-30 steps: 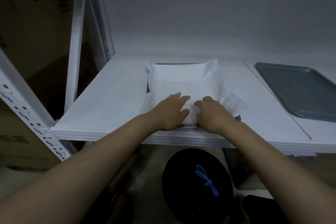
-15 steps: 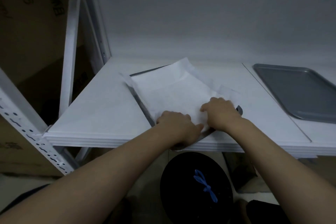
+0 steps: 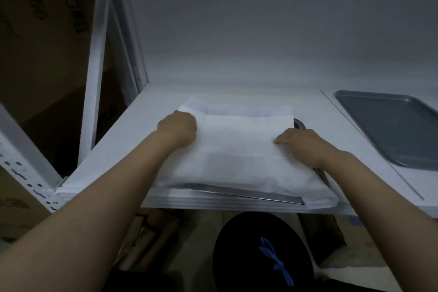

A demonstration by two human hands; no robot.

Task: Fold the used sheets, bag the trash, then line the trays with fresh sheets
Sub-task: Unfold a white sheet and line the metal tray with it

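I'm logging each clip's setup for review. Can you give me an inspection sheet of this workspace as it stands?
Surface: white shelf, with a seam line towards the right.
Job's things: white sheet draped over a metal tray at the front edge, overhanging it; second grey tray bare, to the right.
Clutter: nothing seen.
Grippers: left hand on the sheet's far-left corner, right hand on its right side; unclear whether either one grips.
Cables: nothing seen.
Surroundings: black bin with a blue tie below the shelf; cardboard boxes and a white rack upright at left; plain wall behind.
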